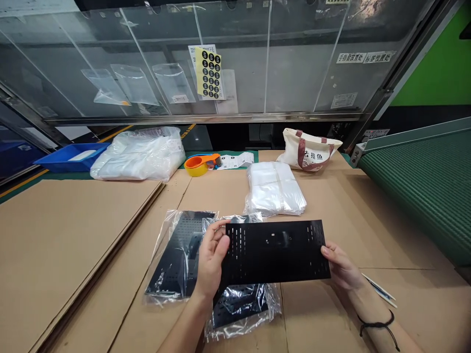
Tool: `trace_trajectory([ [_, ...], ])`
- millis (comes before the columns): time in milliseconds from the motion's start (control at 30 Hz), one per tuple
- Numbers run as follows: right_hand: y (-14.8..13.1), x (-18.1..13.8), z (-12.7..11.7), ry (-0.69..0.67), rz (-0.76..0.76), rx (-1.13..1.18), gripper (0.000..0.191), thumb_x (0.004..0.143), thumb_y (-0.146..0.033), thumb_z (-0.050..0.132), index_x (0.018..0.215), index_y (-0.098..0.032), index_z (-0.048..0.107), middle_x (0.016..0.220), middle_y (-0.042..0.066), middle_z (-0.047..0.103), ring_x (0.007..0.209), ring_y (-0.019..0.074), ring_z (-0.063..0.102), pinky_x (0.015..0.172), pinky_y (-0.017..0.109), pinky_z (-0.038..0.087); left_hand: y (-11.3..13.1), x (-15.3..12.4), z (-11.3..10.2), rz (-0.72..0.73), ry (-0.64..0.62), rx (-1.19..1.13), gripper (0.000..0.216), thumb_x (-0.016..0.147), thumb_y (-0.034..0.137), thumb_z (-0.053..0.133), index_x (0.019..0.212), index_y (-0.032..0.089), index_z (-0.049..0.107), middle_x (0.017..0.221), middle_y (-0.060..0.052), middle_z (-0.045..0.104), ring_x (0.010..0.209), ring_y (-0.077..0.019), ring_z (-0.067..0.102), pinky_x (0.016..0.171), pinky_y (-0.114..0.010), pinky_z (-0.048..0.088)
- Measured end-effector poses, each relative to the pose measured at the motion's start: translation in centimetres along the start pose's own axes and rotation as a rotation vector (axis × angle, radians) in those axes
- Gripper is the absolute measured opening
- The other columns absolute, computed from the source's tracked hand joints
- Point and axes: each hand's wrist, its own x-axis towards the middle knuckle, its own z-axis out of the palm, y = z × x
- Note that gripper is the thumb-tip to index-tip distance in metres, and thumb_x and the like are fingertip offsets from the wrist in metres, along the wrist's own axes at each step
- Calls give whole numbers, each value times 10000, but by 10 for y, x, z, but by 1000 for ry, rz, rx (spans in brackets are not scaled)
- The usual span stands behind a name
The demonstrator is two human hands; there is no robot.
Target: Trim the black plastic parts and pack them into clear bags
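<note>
Both hands hold up a flat black panel [279, 255] with rows of small slots near its two ends. My left hand [211, 255] grips its left edge, thumb on the front face. At the right edge, my right hand [342, 264] pinches it between thumb and fingers. Under and behind the panel lies a black panel in a clear plastic bag [243, 309], partly hidden. Another bagged black panel [176, 260] rests just left of it. Beyond the held panel sits a stack of clear plastic bags [275, 186].
Cardboard sheets [81, 220] lie stacked at left. Toward the back stand a blue tray [66, 159], a large bundle in white plastic [140, 154], a tape dispenser [200, 163] and a cloth bag [311, 152]. A green conveyor belt [423, 181] borders the right; tweezers [380, 289] lie near my right wrist.
</note>
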Motion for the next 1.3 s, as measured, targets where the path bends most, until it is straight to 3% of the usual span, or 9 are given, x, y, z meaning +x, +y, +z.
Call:
trace_trajectory([
  [67, 0, -1, 0, -18, 19, -15, 320, 612, -450, 835, 784, -189, 767, 768, 95, 758, 699, 252, 726, 692, 345, 585, 3, -1, -1, 5, -71, 55, 485, 729, 407, 740, 1148, 243, 556, 875, -7, 657, 732, -152, 610, 664, -231, 468],
  [200, 1, -1, 0, -49, 39, -32, 308, 622, -433, 832, 799, -188, 772, 750, 80, 755, 652, 208, 717, 559, 237, 547, 9, -1, -1, 16, -73, 266, 209, 728, 372, 740, 779, 205, 626, 675, 26, 574, 579, -107, 499, 550, -206, 389],
  [300, 2, -1, 0, -47, 46, -18, 325, 611, -434, 840, 799, -180, 769, 740, 78, 753, 666, 207, 721, 548, 220, 536, 10, 2, 0, -15, -13, 227, 327, 788, 463, 658, 631, 180, 609, 609, 10, 552, 572, -114, 480, 546, -217, 383],
  [433, 2, 0, 0, -26, 41, 6, 347, 605, -462, 843, 794, -184, 757, 775, 92, 759, 714, 235, 727, 604, 267, 561, 6, 6, 2, -194, 130, -42, 378, 735, 554, 682, 779, 178, 672, 569, 21, 572, 502, -106, 485, 481, -206, 385],
  [533, 1, 1, 1, 34, 0, 26, 374, 598, -482, 846, 817, -197, 743, 824, 96, 763, 758, 256, 726, 750, 360, 574, 4, 8, 4, -183, 191, -122, 405, 713, 521, 727, 925, 178, 690, 579, 31, 596, 512, -92, 503, 498, -183, 407],
  [733, 2, 4, 2, 63, -68, 91, 403, 619, -490, 838, 901, -222, 732, 861, 62, 764, 740, 202, 711, 754, 309, 565, 2, 8, 3, -138, 124, -97, 391, 733, 463, 729, 1010, 187, 732, 730, -22, 713, 650, -129, 620, 632, -216, 503],
  [967, 5, 4, -4, 60, -109, 56, 523, 593, -641, 783, 930, -247, 721, 969, 86, 751, 894, 275, 699, 910, 448, 507, -2, 5, 2, -77, 42, -95, 410, 763, 478, 707, 1072, 209, 729, 898, -48, 756, 783, -155, 676, 805, -254, 537],
  [1067, 7, 3, -6, 15, -111, 53, 605, 552, -663, 790, 976, -237, 728, 1011, 107, 743, 950, 296, 689, 918, 450, 504, -3, 4, 3, -75, 21, -87, 442, 772, 483, 696, 1121, 212, 706, 960, -61, 754, 864, -191, 692, 849, -293, 543],
  [1300, 10, 3, 3, -16, -166, -23, 622, 606, -685, 746, 1017, -217, 732, 986, 114, 744, 920, 271, 697, 868, 388, 534, -15, 7, -5, -5, 62, 33, 404, 820, 440, 656, 1161, 225, 683, 1267, -66, 643, 1246, -255, 530, 1117, -378, 353],
])
